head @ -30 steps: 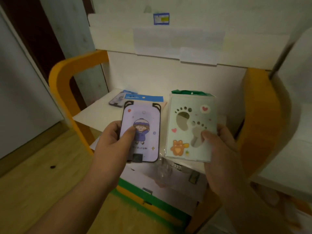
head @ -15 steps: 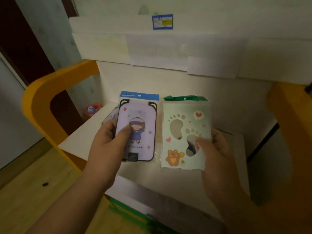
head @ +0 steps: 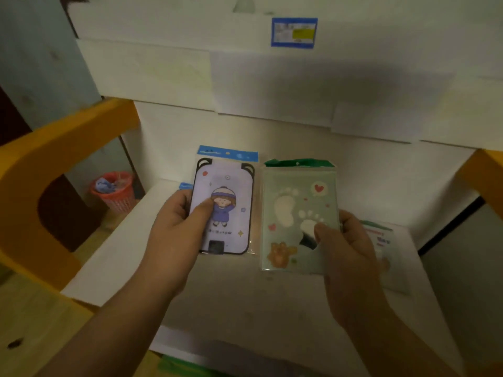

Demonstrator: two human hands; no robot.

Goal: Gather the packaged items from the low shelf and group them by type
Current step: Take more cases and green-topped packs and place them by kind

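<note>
We still pinch the purple pkg (head: 223, 210) in our left hand (head: 174, 238) & the green pkg (head: 298, 219) in our right hand (head: 345, 257), side by side over the white shelf (head: 245, 308), w/ another pkg (head: 382, 240) newly visible lying at right.
</note>
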